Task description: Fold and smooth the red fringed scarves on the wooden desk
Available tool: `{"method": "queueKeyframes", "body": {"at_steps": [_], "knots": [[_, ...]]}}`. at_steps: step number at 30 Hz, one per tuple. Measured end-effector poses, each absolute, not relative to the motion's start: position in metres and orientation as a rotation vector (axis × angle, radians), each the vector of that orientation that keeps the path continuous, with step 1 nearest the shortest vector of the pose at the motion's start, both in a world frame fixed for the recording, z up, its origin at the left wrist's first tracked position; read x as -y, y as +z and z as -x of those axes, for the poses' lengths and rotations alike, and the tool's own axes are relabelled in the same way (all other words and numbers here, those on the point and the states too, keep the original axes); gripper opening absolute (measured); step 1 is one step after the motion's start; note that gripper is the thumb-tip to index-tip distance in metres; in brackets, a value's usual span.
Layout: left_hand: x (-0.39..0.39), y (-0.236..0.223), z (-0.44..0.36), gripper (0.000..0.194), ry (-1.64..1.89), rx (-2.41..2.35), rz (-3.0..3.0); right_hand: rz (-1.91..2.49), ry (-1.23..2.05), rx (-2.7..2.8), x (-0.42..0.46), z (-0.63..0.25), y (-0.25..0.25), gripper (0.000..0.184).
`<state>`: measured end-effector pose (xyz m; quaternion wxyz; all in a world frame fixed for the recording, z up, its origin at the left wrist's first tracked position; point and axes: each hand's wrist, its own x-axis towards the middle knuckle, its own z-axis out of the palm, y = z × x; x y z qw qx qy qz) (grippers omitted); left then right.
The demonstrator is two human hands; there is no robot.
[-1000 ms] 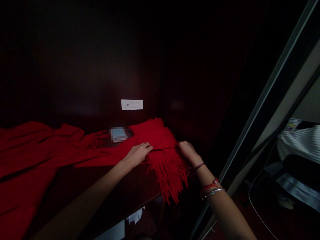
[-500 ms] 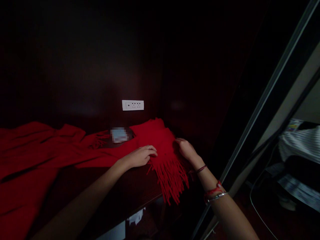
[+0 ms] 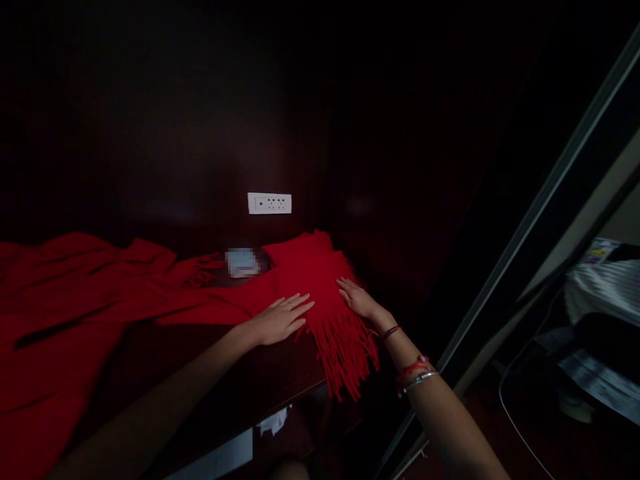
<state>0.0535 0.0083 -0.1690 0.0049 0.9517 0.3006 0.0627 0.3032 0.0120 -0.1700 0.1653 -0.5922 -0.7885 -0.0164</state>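
Observation:
A red fringed scarf [image 3: 305, 273] lies spread along a dark wooden shelf [image 3: 200, 363], its right end folded and its fringe hanging over the front edge. My left hand [image 3: 283, 319] rests flat on the scarf near its front edge, fingers stretched out and a ring on one of them. At the scarf's right side, my right hand [image 3: 357, 298] lies on the cloth with its fingers extended. Neither hand grips the fabric. Behind the left hand, a blurred pale-blue item [image 3: 243, 263] sits on something dark, partly bordered by the scarf.
A white power socket [image 3: 270, 203] is set in the dark back panel. Below the shelf are crumpled white paper [image 3: 274, 421] and a pale flat panel [image 3: 220, 460]. A metal-edged door frame [image 3: 540, 190] slants at the right, with striped cloth [image 3: 600, 290] and a thin cable [image 3: 520, 427] beyond.
Both hands have flattened, their fingers straightening on the scarf. My right hand has shifted slightly left onto the cloth. The view has moved a little.

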Motion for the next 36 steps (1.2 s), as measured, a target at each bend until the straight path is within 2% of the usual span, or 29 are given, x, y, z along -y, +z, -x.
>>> {"method": "queueKeyframes", "body": {"at_steps": [5, 10, 14, 17, 20, 28, 36], "knots": [[0.001, -0.167, -0.006, 0.045, 0.403, -1.195, -3.084, 1.654, -0.021, 2.287, -0.015, -0.286, -0.143, 0.037], [0.003, -0.163, 0.007, 0.035, 0.369, -1.345, -3.029, 1.132, 0.149, 2.359, -0.003, -0.242, -0.126, 0.035], [-0.004, -0.163, 0.008, 0.028, 0.65, -1.438, -2.861, 0.886, 0.261, 2.329, 0.004, -0.225, -0.141, 0.043], [-0.011, -0.169, 0.009, 0.026, 0.795, -1.434, -2.73, 0.892, 0.239, 2.27, 0.003, -0.227, -0.154, 0.043], [-0.015, -0.174, 0.009, 0.025, 0.839, -1.399, -2.682, 0.916, 0.217, 2.256, 0.002, -0.231, -0.158, 0.035], [-0.015, -0.172, 0.011, 0.031, 0.735, -1.448, -2.784, 0.99, 0.147, 2.297, 0.005, -0.235, -0.154, 0.036], [-0.019, -0.169, 0.017, 0.044, 0.697, -1.382, -2.941, 1.04, -0.018, 2.275, -0.004, -0.241, -0.161, 0.021]]}}
